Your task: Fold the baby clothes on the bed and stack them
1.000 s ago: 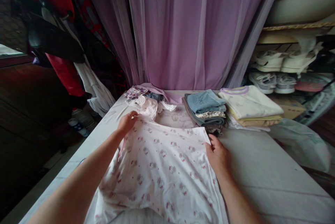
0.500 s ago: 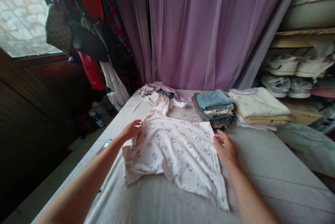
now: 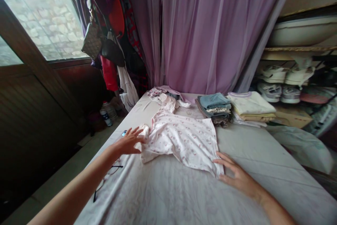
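A bright window (image 3: 61, 30) sits above dark panelling (image 3: 34, 112), left of a purple curtain (image 3: 195, 35) and loaded shelves (image 3: 302, 48).

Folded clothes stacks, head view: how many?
2: the denim-topped stack beyond the printed garment's far right corner, and the cream-topped stack just right of it. Any hidden behind them can't be ruled out.

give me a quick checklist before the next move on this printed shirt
1. Printed shirt lying smooth: not ok, creases run across it.
2. Left hand gripping the shirt: not ok, fingers spread open beside its left part.
3. Right hand at the near right corner: ok, though firm contact: cannot tell.
4. Glasses apart from the shirt: ok, they lie by the left forearm.
5. Stack with denim on top still piled: ok.
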